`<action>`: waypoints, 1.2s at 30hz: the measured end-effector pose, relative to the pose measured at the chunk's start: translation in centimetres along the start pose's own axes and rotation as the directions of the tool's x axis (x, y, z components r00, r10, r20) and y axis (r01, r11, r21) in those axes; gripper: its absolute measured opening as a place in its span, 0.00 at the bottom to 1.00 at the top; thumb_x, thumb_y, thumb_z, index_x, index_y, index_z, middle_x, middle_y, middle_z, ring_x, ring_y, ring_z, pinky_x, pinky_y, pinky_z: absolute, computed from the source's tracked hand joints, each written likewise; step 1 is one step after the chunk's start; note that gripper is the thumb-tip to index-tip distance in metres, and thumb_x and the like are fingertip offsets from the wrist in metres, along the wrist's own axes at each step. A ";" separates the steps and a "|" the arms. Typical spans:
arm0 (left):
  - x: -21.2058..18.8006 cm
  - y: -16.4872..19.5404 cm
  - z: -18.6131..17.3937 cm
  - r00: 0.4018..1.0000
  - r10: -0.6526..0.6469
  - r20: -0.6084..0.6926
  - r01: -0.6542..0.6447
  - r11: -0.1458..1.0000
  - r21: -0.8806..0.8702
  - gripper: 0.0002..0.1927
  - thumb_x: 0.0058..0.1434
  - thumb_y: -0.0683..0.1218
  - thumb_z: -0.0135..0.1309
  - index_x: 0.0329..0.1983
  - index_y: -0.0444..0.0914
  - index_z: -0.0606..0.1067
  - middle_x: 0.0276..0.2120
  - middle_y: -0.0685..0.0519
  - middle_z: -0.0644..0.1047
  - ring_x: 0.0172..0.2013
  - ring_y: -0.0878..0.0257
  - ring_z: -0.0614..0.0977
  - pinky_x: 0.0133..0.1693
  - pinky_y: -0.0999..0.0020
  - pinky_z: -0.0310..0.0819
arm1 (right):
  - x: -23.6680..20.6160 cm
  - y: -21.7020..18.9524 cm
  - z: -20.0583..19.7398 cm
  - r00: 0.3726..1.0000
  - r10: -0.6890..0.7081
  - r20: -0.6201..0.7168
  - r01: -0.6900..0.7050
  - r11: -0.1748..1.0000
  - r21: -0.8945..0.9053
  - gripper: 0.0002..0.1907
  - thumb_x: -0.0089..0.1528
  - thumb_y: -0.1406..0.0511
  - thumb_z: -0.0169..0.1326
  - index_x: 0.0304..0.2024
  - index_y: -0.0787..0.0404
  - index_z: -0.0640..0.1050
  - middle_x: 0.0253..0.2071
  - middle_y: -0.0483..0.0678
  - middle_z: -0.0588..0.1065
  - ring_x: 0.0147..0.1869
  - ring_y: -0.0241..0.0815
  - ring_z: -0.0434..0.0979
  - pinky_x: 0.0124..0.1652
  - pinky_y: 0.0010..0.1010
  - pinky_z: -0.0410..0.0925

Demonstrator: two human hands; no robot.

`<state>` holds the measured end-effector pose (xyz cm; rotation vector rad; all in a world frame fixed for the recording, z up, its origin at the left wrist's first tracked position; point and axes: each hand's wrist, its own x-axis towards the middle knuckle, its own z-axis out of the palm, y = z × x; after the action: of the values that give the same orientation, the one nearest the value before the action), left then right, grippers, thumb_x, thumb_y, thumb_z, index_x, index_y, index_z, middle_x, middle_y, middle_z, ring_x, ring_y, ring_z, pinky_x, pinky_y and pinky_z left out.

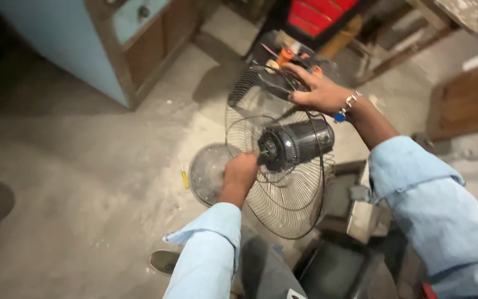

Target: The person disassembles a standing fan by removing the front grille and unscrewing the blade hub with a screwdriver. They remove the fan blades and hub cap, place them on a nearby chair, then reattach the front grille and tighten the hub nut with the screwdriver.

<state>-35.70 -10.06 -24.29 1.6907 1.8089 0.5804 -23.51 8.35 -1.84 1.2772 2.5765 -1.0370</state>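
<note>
A black fan motor (297,144) sits inside a round wire fan guard (283,205), held up over the concrete floor. My left hand (240,171) is closed at the front of the motor, by its shaft; whether it holds a small tool I cannot tell. My right hand (317,91) grips the upper rim of the wire guard. A bracelet with a blue stone is on that wrist. Both arms wear light blue sleeves.
A round grey fan base (206,174) lies on the floor beside a small yellow screwdriver (184,179). A blue and brown cabinet (134,44) stands at the upper left. A red box (316,14) and wooden frames are behind. Dark boxes sit below at my knees.
</note>
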 end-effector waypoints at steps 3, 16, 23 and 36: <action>0.0 -0.1 -0.4 0.995 0.039 -0.091 -0.043 0.998 -0.040 0.11 0.65 0.44 0.50 0.47 0.46 0.79 0.35 0.46 0.82 0.37 0.45 0.85 0.40 0.49 0.79 | -0.1 0.1 -0.1 0.997 0.075 0.007 -0.076 0.995 0.072 0.43 0.57 0.55 0.55 0.75 0.45 0.59 0.62 0.55 0.66 0.61 0.49 0.70 0.58 0.37 0.66; 2.3 1.1 -3.0 0.973 -0.027 0.231 0.054 0.992 -0.113 0.10 0.62 0.51 0.58 0.40 0.42 0.82 0.37 0.43 0.82 0.41 0.44 0.84 0.44 0.48 0.77 | 0.0 -3.5 -0.3 0.978 -0.096 0.183 0.053 0.972 0.230 0.48 0.48 0.62 0.58 0.73 0.50 0.61 0.72 0.50 0.65 0.73 0.46 0.66 0.66 0.39 0.62; 2.7 -0.2 -4.2 0.961 0.021 0.276 0.032 0.982 -0.186 0.11 0.60 0.52 0.59 0.42 0.43 0.83 0.37 0.42 0.82 0.41 0.44 0.83 0.45 0.50 0.77 | -1.9 -5.2 0.9 0.979 0.148 -0.142 -0.166 0.979 -0.121 0.42 0.50 0.63 0.62 0.68 0.47 0.68 0.61 0.52 0.75 0.60 0.54 0.77 0.59 0.39 0.70; 3.6 -2.7 -6.3 0.907 0.207 0.367 -0.085 0.943 -0.322 0.13 0.62 0.52 0.60 0.41 0.40 0.83 0.33 0.47 0.84 0.36 0.52 0.85 0.41 0.58 0.77 | -6.8 -10.7 13.1 0.538 0.055 -0.841 -0.611 0.713 -0.345 0.37 0.58 0.62 0.72 0.67 0.54 0.71 0.67 0.54 0.68 0.74 0.57 0.64 0.70 0.51 0.61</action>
<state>-41.99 -6.24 -21.96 1.6049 1.2452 0.5000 -29.75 -8.69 -3.77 2.2174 2.5020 0.6262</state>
